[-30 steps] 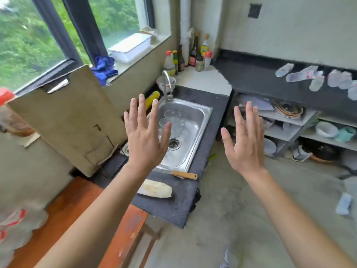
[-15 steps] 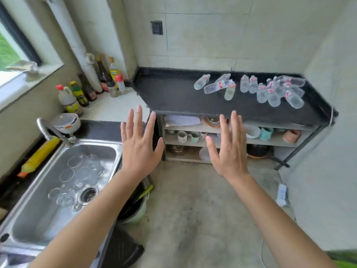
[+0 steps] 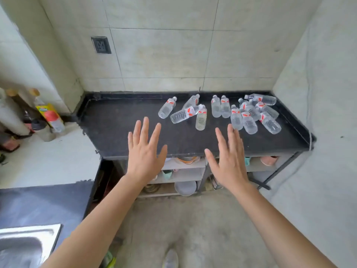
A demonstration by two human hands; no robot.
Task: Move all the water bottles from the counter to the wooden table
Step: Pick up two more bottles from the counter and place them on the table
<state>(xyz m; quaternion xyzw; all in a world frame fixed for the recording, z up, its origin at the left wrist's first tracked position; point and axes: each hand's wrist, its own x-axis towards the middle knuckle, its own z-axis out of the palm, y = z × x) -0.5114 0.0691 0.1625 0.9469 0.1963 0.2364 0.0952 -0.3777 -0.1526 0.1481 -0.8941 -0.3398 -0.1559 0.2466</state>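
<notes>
Several clear water bottles with red labels lie on their sides on the black counter (image 3: pixel 123 120), spread over its back right half. The nearest are one bottle (image 3: pixel 201 118) in the middle and a pair (image 3: pixel 242 119) further right. My left hand (image 3: pixel 144 151) and my right hand (image 3: pixel 229 158) are held out flat, fingers spread, over the counter's front edge. Both hold nothing and touch no bottle. The wooden table is out of view.
Shelves (image 3: pixel 183 175) with bowls and cups sit under the counter. A white worktop (image 3: pixel 48 155) with sauce bottles (image 3: pixel 51 117) is at the left, and a steel sink (image 3: pixel 25 246) at the bottom left. Walls close in behind and on the right. Bare concrete floor (image 3: pixel 183 229) lies before me.
My view has swung right from the sink and window to face the black counter and has come closer. Both hands stayed flat and empty in front of me.
</notes>
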